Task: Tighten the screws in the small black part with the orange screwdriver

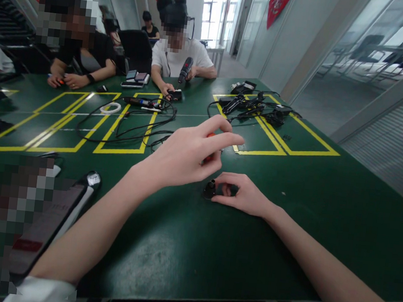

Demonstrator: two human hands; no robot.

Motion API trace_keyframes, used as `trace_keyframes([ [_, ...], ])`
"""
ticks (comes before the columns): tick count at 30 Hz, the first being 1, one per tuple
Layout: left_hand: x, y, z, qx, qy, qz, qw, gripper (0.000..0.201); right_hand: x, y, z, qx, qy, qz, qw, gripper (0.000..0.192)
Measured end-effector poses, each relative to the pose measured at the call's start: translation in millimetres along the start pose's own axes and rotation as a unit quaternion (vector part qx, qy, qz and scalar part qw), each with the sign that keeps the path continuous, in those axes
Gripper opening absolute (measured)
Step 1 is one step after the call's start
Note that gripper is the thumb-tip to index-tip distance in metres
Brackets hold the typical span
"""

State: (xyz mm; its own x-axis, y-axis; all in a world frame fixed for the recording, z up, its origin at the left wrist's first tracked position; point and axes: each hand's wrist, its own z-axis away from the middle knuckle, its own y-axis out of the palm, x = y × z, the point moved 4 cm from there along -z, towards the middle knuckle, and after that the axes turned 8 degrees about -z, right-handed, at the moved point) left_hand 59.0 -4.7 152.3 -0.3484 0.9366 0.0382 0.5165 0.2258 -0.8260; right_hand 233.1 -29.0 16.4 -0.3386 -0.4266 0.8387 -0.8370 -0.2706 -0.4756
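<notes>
A person's left hand [186, 156] hovers above a green tabletop [184, 245], its fingers [224, 139] curled closely around an orange part [211, 135] of which only small patches show between thumb and forefinger; what the orange part is cannot be told. Just below and to the right, the right hand [245, 196] rests on the tabletop, thumb and forefinger drawn narrow around a small black piece [211, 188] that stands on the surface at the fingertips; the thumb touches its right side, and the rest of the piece shows clear to the left of the hand. The two hands are near each other, the left one directly over the black piece. Yellow tape lines [117, 128] mark out rectangles across the tabletop, and black cables [128, 124] loop over the middle ones. A white ring [110, 108] lies on the tape beyond the cables. At the far right corner sits a tangle of black tools and leads [252, 108]. On the far side a person in a white shirt [177, 59] holds a power drill [185, 70] upright in one hand, the other hand resting on a small dark thing on the tabletop. To the left a person in black [85, 57] leans both forearms on the tabletop. A dark flat device [50, 221] lies at the near left edge.
</notes>
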Motion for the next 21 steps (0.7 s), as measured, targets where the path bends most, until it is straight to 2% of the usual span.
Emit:
trace_keyframes([
  [9,-1.9,0.3,0.2,0.009,0.002,0.010,1.000,0.044,4.9,-0.4,-0.5,0.009,-0.009,0.048,0.999,0.031],
  [14,-1.9,1.9,0.1,0.005,-0.006,-0.019,1.000,0.037,5.8,0.1,-0.1,0.011,-0.007,0.047,0.999,0.032],
  [21,-1.2,0.1,-0.8,0.009,0.006,0.021,1.000,0.039,7.4,0.1,0.1,0.007,-0.033,0.058,0.998,0.031],
])
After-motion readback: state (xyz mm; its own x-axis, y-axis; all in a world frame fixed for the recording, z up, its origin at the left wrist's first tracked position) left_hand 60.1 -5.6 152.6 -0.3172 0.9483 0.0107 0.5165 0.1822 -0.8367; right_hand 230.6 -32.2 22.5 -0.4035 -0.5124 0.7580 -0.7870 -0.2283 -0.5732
